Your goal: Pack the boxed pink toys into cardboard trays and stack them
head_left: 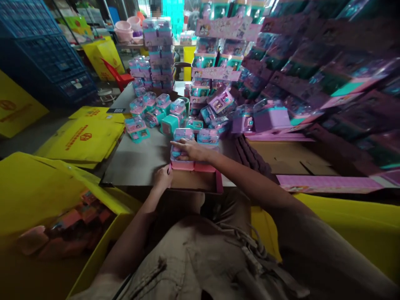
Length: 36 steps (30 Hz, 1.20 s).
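A shallow pink display tray lies at the near edge of the grey table. Two small toy boxes with clear domed lids, pink bases and teal insides stand in its far end. My right hand rests on top of the left one, fingers stretched toward the left. My left hand grips the tray's near left corner, its fingers curled over the rim.
Several loose teal and pink toy boxes lie across the table behind the tray. Tall stacks of filled trays rise at the back and right. Yellow cartons lie to the left, an open one beside my knee.
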Motion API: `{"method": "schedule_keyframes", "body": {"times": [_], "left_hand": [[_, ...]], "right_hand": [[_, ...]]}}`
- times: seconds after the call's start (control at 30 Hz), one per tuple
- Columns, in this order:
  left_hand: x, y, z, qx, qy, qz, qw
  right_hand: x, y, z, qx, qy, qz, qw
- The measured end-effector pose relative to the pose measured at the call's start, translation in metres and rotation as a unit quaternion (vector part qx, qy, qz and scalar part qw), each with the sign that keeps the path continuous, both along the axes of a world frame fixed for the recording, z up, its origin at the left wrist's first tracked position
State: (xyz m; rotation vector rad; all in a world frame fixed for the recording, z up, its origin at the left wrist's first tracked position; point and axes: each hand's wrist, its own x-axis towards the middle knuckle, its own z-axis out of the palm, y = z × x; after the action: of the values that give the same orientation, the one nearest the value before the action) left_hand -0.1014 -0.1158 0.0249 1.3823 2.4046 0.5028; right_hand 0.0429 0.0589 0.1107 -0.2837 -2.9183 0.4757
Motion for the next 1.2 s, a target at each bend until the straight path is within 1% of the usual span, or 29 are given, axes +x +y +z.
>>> {"method": "schedule_keyframes", "body": {"times": [0.03, 0.07, 0.13, 0.17, 0.2, 0.23, 0.27, 0.3, 0.33, 0.37, 0.4, 0.47, 0.57, 0.67, 0.77, 0.9, 1.0, 1.1, 1.2], "left_hand": [[-0.006, 0.000, 0.006, 0.018, 0.004, 0.000, 1.000], [-0.013, 0.002, 0.014, 0.059, 0.014, 0.001, 0.998], [-0.024, 0.011, 0.035, 0.186, 0.053, -0.018, 0.981], [-0.028, 0.019, 0.046, 0.248, 0.080, -0.053, 0.964], [-0.030, 0.028, 0.057, 0.287, 0.108, -0.109, 0.946], [-0.031, 0.037, 0.066, 0.295, 0.133, -0.182, 0.929], [-0.030, 0.048, 0.072, 0.278, 0.152, -0.256, 0.913], [-0.028, 0.058, 0.076, 0.250, 0.167, -0.318, 0.899], [-0.026, 0.066, 0.077, 0.221, 0.176, -0.363, 0.888], [-0.025, 0.074, 0.076, 0.199, 0.182, -0.392, 0.879], [-0.024, 0.080, 0.074, 0.188, 0.188, -0.408, 0.873], [-0.024, 0.087, 0.068, 0.191, 0.196, -0.420, 0.866], [-0.026, 0.091, 0.062, 0.203, 0.203, -0.431, 0.855], [-0.027, 0.092, 0.062, 0.213, 0.208, -0.437, 0.849], [-0.028, 0.092, 0.064, 0.218, 0.204, -0.449, 0.842], [-0.027, 0.094, 0.064, 0.209, 0.207, -0.455, 0.841], [-0.023, 0.099, 0.063, 0.192, 0.217, -0.457, 0.841], [-0.017, 0.100, 0.062, 0.176, 0.228, -0.439, 0.851], [-0.012, 0.092, 0.063, 0.173, 0.226, -0.425, 0.859]], "right_hand": [[0.002, -0.003, 0.001, 0.022, 0.003, 0.001, 1.000], [0.008, -0.005, 0.001, 0.045, 0.014, -0.003, 0.999], [0.027, -0.010, 0.001, 0.087, 0.056, -0.046, 0.994], [0.039, -0.012, 0.000, 0.102, 0.074, -0.085, 0.988], [0.053, -0.014, -0.002, 0.113, 0.078, -0.127, 0.982], [0.066, -0.015, -0.003, 0.123, 0.065, -0.163, 0.977], [0.079, -0.016, -0.005, 0.131, 0.040, -0.187, 0.973], [0.089, -0.015, -0.007, 0.138, 0.010, -0.196, 0.971], [0.097, -0.014, -0.009, 0.144, -0.017, -0.195, 0.970], [0.103, -0.012, -0.010, 0.146, -0.034, -0.190, 0.970], [0.106, -0.010, -0.011, 0.146, -0.043, -0.184, 0.971], [0.106, -0.004, -0.012, 0.140, -0.046, -0.175, 0.974], [0.098, 0.004, -0.014, 0.139, -0.038, -0.150, 0.978], [0.096, 0.008, -0.016, 0.143, -0.023, -0.141, 0.979], [0.106, 0.009, -0.017, 0.131, -0.025, -0.146, 0.980], [0.114, 0.006, -0.014, 0.124, -0.021, -0.170, 0.977], [0.103, 0.004, -0.012, 0.135, -0.029, -0.161, 0.977], [0.093, 0.004, -0.011, 0.138, -0.036, -0.159, 0.977], [0.096, -0.001, -0.010, 0.131, -0.016, -0.157, 0.979]]}}
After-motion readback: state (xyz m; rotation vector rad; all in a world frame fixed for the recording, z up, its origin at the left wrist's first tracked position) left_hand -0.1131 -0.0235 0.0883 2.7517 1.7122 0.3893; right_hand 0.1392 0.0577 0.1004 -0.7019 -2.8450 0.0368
